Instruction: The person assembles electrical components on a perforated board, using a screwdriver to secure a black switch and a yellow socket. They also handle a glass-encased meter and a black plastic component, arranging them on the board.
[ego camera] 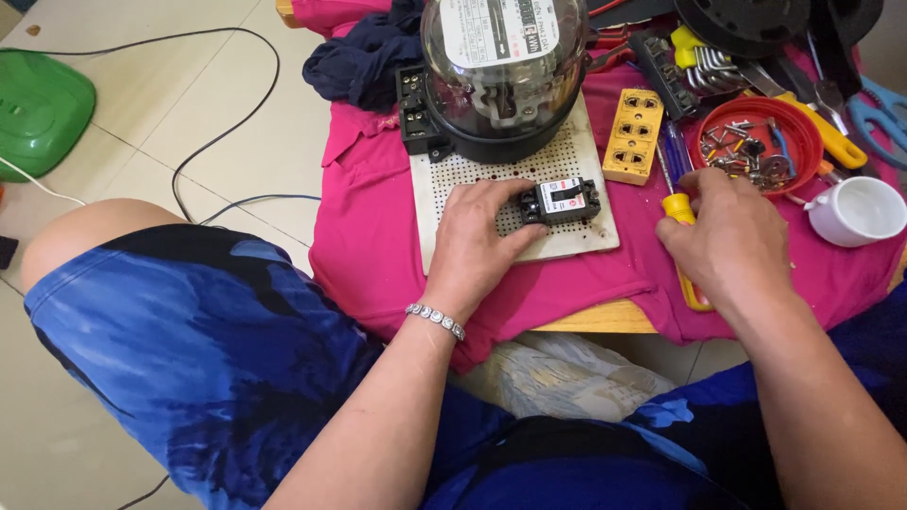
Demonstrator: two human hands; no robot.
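My left hand [482, 236] rests on a white perforated board [453, 175], its fingers gripping a small black circuit breaker [562, 200] that sits on the board. A round glass-domed electric meter [501, 66] stands at the far end of the same board. My right hand [732, 241] lies to the right on the pink cloth [378, 246], closed around a yellow-handled screwdriver [682, 215] whose blue shaft points away from me.
A yellow socket block [633, 135] lies right of the board. A red bowl [756, 127] holds several screws, with a white cup [858, 210] beside it. Hex keys [704, 59], pliers and cutters crowd the far right. Cables cross the tiled floor on the left, near a green lid [38, 109].
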